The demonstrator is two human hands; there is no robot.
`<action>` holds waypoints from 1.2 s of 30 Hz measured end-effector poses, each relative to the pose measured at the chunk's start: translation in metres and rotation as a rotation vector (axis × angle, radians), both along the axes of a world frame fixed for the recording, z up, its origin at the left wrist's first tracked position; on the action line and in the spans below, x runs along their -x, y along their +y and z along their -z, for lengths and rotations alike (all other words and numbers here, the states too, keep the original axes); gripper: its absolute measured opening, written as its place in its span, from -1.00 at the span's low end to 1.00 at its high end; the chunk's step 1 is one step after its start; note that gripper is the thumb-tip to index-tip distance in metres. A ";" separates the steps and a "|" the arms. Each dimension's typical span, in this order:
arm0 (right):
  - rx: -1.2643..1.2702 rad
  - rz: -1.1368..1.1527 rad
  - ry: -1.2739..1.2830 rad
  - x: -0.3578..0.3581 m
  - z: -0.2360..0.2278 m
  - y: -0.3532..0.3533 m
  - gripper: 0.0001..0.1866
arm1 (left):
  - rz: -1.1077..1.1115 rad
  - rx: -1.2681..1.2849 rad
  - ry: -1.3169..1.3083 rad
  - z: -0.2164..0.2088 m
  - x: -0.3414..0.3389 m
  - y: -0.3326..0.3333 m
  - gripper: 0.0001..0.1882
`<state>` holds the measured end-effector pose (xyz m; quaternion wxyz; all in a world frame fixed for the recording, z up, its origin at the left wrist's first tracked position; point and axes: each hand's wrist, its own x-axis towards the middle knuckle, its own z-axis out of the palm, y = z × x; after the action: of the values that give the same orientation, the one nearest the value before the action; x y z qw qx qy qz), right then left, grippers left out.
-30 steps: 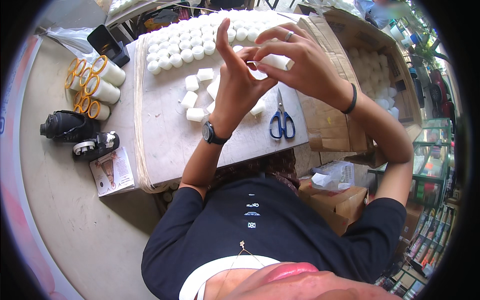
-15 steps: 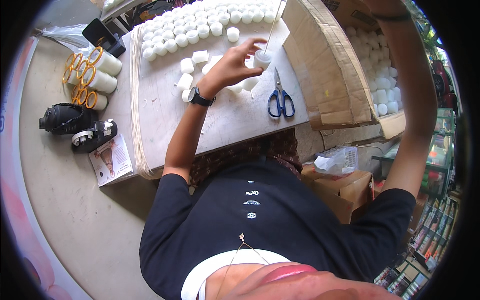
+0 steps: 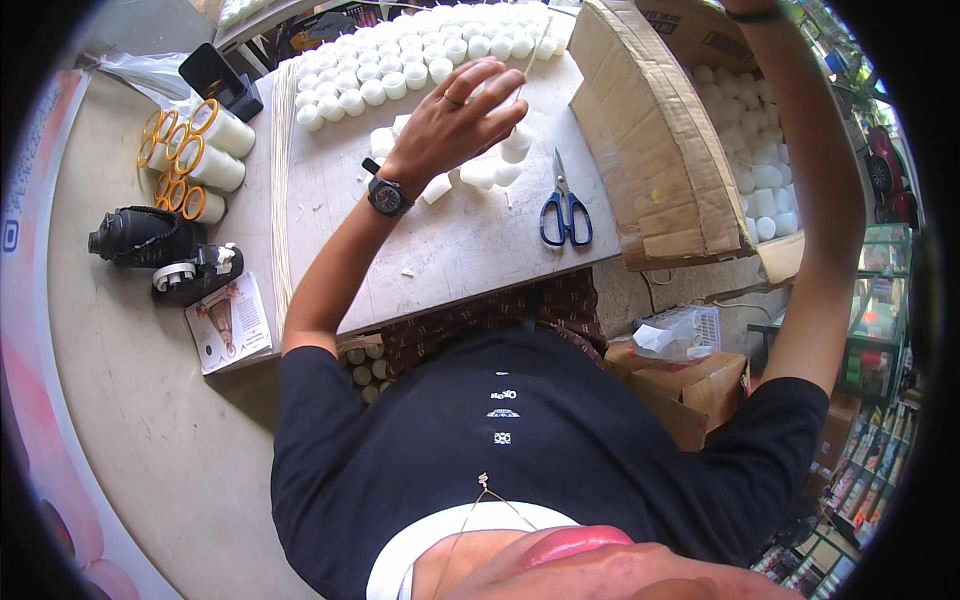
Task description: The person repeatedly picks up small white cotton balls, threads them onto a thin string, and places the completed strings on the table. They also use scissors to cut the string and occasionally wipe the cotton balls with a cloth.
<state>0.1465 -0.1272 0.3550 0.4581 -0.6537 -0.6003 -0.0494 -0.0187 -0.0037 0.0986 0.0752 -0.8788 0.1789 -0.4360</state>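
My left hand (image 3: 470,110), with a watch on its wrist, is over the table among loose white candles (image 3: 478,173). Its thumb and forefinger come together at a thin pale wick (image 3: 531,65) that slants up to the right; the exact grip is partly hidden. A white candle (image 3: 516,143) is just beneath the thumb, and whether it hangs from the wick cannot be told. My right arm is raised, and only the edge of my right hand (image 3: 745,5) shows at the top; its fingers are out of sight. Blue-handled scissors (image 3: 566,212) lie to the right, blades pointing away.
Rows of white candles (image 3: 415,75) fill the table's far side. A bundle of pale wicks (image 3: 283,200) runs along the left. Further left are orange-rimmed white candles (image 3: 215,165) and a black bottle (image 3: 140,238). An open cardboard box (image 3: 660,150) of candles stands right.
My left hand has turned from gripping the side of a candle to back-up, with fingers brought together at the wick. The right arm stays raised.
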 end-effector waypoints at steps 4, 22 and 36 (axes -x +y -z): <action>0.434 0.176 -0.811 0.011 0.040 -0.005 -0.78 | 0.047 -0.065 0.067 -0.020 0.019 0.012 -0.81; 0.822 -0.136 -0.252 0.087 0.131 -0.048 -0.77 | 0.455 2.064 0.684 -0.004 0.039 -0.001 -0.69; 0.827 -0.271 0.351 0.069 0.132 -0.010 -0.72 | 0.120 1.670 0.285 0.023 0.052 -0.015 -0.75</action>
<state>0.0778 -0.1375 0.2227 0.2558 -0.6955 -0.5631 0.3657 -0.0705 -0.0192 0.0754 -0.6447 -0.6815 -0.1475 -0.3134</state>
